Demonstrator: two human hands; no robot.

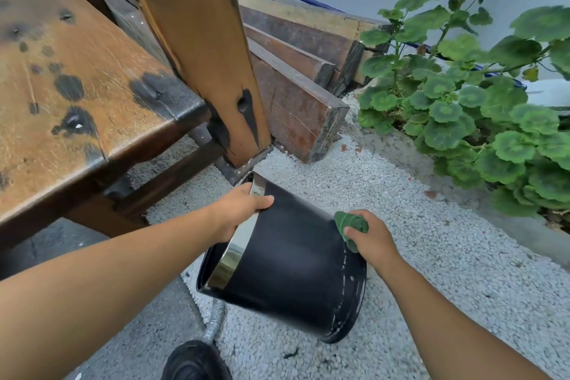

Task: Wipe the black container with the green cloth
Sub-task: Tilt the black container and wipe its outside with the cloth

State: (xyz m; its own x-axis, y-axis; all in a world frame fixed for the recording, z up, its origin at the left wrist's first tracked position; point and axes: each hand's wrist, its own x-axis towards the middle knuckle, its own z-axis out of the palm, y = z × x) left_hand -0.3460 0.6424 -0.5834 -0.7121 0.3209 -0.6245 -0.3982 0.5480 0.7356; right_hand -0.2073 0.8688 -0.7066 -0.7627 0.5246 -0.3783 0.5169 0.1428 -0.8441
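one tilted black container (287, 268), shiny silver rim, white scuffs near base

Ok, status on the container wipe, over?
Left hand grips black container rim, tilted. Right hand holds green cloth against its side. Nothing blocking.

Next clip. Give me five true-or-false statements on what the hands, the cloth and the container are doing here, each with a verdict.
1. The left hand grips the black container at its shiny rim. True.
2. The right hand holds the green cloth. True.
3. The container stands upright on the wooden bench. False: it is tipped sideways over the gravel.
4. The cloth is stuffed inside the container. False: it is at the outer wall, near the base.
5. A leafy plant grows to the right. True.
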